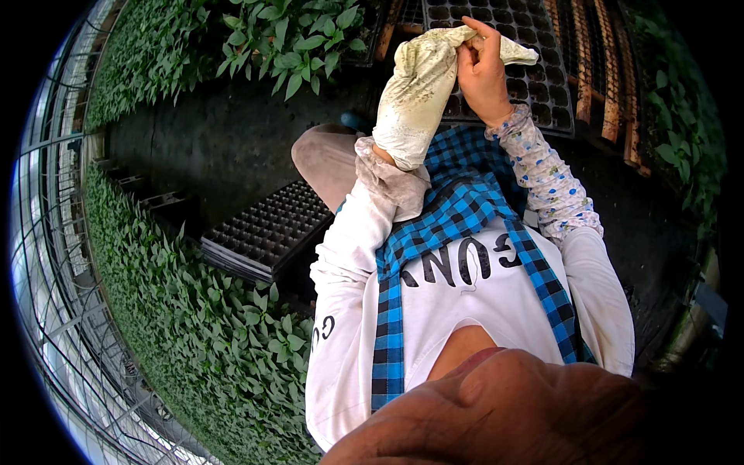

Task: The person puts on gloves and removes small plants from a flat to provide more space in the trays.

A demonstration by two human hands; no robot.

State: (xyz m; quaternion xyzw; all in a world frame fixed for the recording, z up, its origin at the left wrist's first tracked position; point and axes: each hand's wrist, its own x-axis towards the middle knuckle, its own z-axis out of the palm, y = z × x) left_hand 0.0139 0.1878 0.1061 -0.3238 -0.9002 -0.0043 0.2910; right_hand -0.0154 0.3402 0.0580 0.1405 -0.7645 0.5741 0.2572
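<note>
leafy plants [209,325]: left | stacked black trays [263,232]: beside plants | metal framing [54,142]: far left

Left hand [425,77], inside glove [407,120]: open way leftward, over dark floor [209,128] between plants [302,39] and knee [325,155]; leaves hang over floor's far edge. Lower left, stacked trays [263,232] block reach down to floor beside knee. Right hand [484,74]: fingers on glove, closing gap between hands. Cell tray [550,101] bars way down; room above it runs right to rusty bars [608,70], only narrow slots between them. Between forearms, apron [469,194] stands behind hands.
</note>
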